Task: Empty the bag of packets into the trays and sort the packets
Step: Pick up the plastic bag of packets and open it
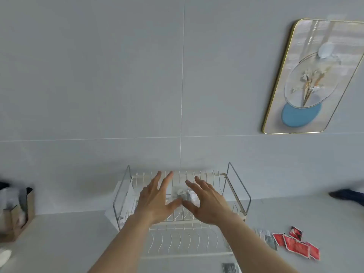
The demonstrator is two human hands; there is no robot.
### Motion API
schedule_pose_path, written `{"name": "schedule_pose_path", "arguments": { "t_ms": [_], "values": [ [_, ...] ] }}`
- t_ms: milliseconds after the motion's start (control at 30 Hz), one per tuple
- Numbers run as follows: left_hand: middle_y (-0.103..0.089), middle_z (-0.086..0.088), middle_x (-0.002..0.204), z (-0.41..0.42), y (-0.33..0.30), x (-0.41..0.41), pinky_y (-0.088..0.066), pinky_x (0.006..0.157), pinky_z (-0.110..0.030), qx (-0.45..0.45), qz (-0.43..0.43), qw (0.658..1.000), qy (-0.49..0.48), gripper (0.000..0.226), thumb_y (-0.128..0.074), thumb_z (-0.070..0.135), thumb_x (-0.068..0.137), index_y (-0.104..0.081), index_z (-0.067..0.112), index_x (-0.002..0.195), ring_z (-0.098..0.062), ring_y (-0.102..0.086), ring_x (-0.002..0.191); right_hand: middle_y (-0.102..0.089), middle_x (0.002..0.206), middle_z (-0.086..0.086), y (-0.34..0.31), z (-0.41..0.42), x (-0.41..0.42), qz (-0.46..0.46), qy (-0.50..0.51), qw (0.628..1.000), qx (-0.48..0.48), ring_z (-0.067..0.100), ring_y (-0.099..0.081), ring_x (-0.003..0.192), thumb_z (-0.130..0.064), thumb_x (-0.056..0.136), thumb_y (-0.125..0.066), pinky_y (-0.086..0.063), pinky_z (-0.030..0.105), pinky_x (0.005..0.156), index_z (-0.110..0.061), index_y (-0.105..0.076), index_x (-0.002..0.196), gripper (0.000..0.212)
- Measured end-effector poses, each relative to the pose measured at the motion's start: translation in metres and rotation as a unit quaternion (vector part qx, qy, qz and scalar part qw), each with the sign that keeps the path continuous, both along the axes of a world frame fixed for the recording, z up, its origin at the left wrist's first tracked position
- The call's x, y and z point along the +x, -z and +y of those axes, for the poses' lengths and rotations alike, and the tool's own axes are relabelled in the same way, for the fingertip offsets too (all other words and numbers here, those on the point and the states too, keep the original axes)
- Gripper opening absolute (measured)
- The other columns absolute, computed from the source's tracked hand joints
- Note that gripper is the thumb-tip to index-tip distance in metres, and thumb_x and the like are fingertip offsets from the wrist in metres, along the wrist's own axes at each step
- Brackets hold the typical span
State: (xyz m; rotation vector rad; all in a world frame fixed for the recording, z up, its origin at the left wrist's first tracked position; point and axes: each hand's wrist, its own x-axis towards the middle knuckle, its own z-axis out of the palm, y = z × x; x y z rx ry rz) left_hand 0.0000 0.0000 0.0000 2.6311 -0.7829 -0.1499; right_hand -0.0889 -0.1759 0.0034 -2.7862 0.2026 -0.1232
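Probably handling light, crinkly and slippery: crumpled clear bag lying in the wire rack, best pinched at its bunched middle. Reaching in with left hand and right hand spread wide, gripping nothing. Showing no legible writing on red packets nearby.

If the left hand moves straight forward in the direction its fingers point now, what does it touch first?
Most likely the upright wires at the back of the wire rack, then the grey wall behind them. The left hand is open, fingers spread toward them. Depth is hard to judge.
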Motion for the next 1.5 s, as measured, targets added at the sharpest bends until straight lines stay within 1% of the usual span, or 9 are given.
{"name": "schedule_pose_path", "arguments": {
  "t_ms": [100,167,367,500,633,933,1033,1233,1500],
  "values": [
    [0.006,0.005,0.169,0.0,0.009,-0.003,-0.039,0.11,-0.046,0.027,0.079,0.996,0.0,0.087,-0.042,0.078,0.083,0.01,0.055,0.15,-0.029,-0.046,0.141,-0.022,0.167,-0.006,0.01,0.002,-0.004,0.041,-0.001,0.999,0.008,0.024,-0.034,0.148,-0.066,0.093,-0.045,-0.04,0.048,0.113,-0.04,-0.027,0.154,0.069],
    [-0.007,0.007,0.168,0.001,0.016,-0.005,-0.043,0.105,-0.043,0.033,0.098,0.995,0.007,0.086,-0.044,0.077,0.084,0.003,0.054,0.152,-0.025,-0.051,0.136,-0.035,0.161,-0.006,0.016,0.002,-0.006,0.057,0.001,0.998,0.018,0.025,-0.044,0.141,-0.06,0.094,-0.048,-0.042,0.047,0.11,-0.037,-0.037,0.151,0.062],
    [-0.058,0.013,0.14,0.002,0.012,-0.008,-0.046,0.102,-0.037,0.032,0.047,0.998,0.033,0.049,-0.061,0.056,0.086,-0.055,0.041,0.132,-0.015,-0.055,0.128,-0.074,0.116,-0.004,0.025,0.003,-0.007,-0.005,0.025,0.999,0.046,0.024,-0.065,0.109,-0.046,0.095,-0.055,-0.053,0.039,0.088,-0.033,-0.07,0.118,0.03],
    [-0.067,0.009,0.121,0.0,0.008,-0.013,-0.051,0.09,-0.037,0.013,0.011,0.999,0.03,0.028,-0.057,0.049,0.092,-0.065,0.035,0.116,-0.018,-0.062,0.112,-0.075,0.096,-0.001,0.023,0.0,-0.003,-0.054,0.04,0.995,0.073,0.028,-0.067,0.089,-0.04,0.097,-0.055,-0.052,0.036,0.071,-0.028,-0.073,0.097,0.022],
    [-0.072,0.006,0.108,-0.003,-0.005,-0.006,-0.051,0.087,-0.038,-0.047,-0.062,0.997,0.021,0.022,-0.051,0.043,0.099,-0.069,0.031,0.104,-0.021,-0.065,0.1,-0.077,0.099,-0.005,0.004,-0.012,0.006,-0.102,0.045,0.99,0.091,0.025,-0.068,0.091,-0.036,0.097,-0.058,-0.052,0.034,0.073,-0.028,-0.074,0.097,0.018],
    [-0.075,0.016,0.096,-0.006,-0.082,0.009,-0.051,0.077,-0.03,-0.198,-0.136,0.971,0.022,0.019,-0.058,0.045,0.096,-0.072,0.032,0.097,-0.006,-0.068,0.093,-0.075,0.071,-0.005,-0.078,-0.026,0.019,-0.225,0.04,0.955,0.19,0.018,-0.072,0.072,-0.03,0.089,-0.068,-0.059,0.042,0.071,-0.028,-0.074,0.086,0.007],
    [-0.077,0.019,0.09,-0.005,-0.111,0.009,-0.054,0.078,-0.03,-0.262,-0.095,0.96,0.019,0.016,-0.062,0.043,0.093,-0.072,0.031,0.091,0.002,-0.071,0.088,-0.076,0.07,0.001,-0.115,-0.021,0.015,-0.245,0.03,0.931,0.269,0.021,-0.073,0.066,-0.015,0.09,-0.069,-0.061,0.042,0.071,-0.018,-0.075,0.085,0.008],
    [-0.078,0.009,0.081,0.001,-0.157,-0.003,-0.059,0.082,-0.037,-0.352,-0.034,0.934,0.051,0.014,-0.065,0.032,0.093,-0.076,0.025,0.088,-0.009,-0.074,0.076,-0.068,0.073,0.01,-0.161,-0.01,-0.001,-0.22,-0.006,0.88,0.421,0.031,-0.075,0.069,-0.011,0.095,-0.065,-0.061,0.046,0.073,-0.005,-0.071,0.092,0.009],
    [-0.079,-0.005,0.095,0.01,-0.175,-0.028,-0.061,0.082,-0.039,-0.32,0.159,0.93,0.083,0.021,-0.065,0.029,0.096,-0.077,0.018,0.109,-0.014,-0.073,0.078,-0.055,0.07,0.008,-0.157,-0.008,-0.016,-0.155,-0.028,0.851,0.501,0.025,-0.067,0.064,-0.013,0.1,-0.059,-0.063,0.046,0.077,-0.003,-0.069,0.095,0.016]
  ]
}}
